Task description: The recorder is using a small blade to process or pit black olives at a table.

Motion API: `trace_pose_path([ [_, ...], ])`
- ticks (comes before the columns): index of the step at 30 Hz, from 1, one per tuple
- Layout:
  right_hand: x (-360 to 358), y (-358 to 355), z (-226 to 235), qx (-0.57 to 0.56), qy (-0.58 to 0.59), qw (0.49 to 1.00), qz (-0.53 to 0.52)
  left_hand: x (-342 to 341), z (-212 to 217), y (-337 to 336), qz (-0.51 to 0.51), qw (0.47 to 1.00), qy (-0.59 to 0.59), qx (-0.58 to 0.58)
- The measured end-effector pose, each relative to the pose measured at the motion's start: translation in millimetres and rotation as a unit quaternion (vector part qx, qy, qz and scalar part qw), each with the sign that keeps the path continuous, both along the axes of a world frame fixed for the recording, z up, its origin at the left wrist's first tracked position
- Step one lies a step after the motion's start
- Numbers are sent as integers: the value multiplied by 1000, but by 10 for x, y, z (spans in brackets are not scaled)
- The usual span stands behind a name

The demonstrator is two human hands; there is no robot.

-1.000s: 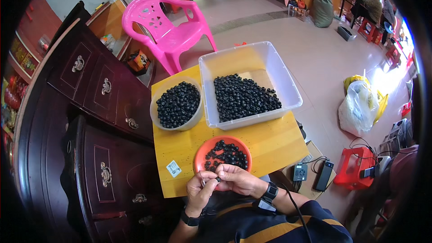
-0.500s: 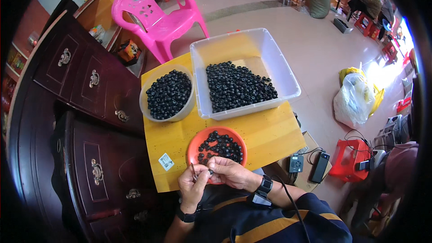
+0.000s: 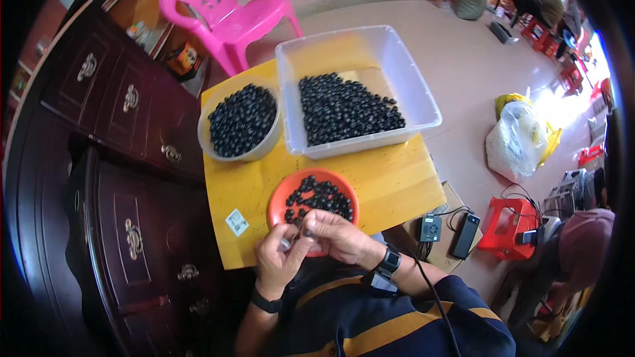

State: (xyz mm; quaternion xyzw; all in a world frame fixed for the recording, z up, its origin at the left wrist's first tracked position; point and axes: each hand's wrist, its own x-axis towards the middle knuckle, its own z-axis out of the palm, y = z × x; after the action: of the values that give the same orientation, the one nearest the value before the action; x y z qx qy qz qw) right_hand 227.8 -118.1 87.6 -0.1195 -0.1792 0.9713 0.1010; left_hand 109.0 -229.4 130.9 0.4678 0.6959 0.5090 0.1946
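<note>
Over the near rim of an orange-red plate (image 3: 272, 206), both hands are close together. A small round black bead (image 3: 307, 232) is pinched between the thumbs and fingers of my left hand (image 3: 280, 261) and my right hand (image 3: 341, 238). A pale, shiny bit shows by the curled fingers of my left hand; its kind is too small to make out. Loose black beads (image 3: 325, 197) are spread on the plate. Beyond it stand a round translucent tub (image 3: 268, 147) heaped with black beads and a large clear plastic bin (image 3: 397, 59) partly filled with them.
A yellow table (image 3: 390, 175) carries the containers and a white label (image 3: 236, 222). Dark wooden drawers (image 3: 112, 218) rise on the left; a pink chair (image 3: 245, 20) stands behind. At right are a power box (image 3: 430, 229), a red stool (image 3: 506, 228), bagged goods (image 3: 516, 142) and a seated person (image 3: 585, 244).
The view has shifted, so the table and containers sit slightly higher and further left. A thin stick sticking up by my left fingers earlier no longer shows clearly. Both hands stay together at the bead.
</note>
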Motion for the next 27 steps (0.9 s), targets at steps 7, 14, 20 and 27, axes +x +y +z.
trace_pose_path([
  [7, -59, -74, -83, 3, -6, 1000, -18, -135, -50, -72, -4, 997, 74, -32],
  [14, -77, -119, -139, 21, 1, 999, -26, -127, -100, -69, -4, 991, 132, -34],
  [20, -106, -100, -239, 45, -7, 998, -35, -125, -182, -84, -4, 979, 198, -48],
  [27, 0, -53, -46, 50, -41, 998, -12, -2, 69, -13, 15, 990, 140, -15],
])
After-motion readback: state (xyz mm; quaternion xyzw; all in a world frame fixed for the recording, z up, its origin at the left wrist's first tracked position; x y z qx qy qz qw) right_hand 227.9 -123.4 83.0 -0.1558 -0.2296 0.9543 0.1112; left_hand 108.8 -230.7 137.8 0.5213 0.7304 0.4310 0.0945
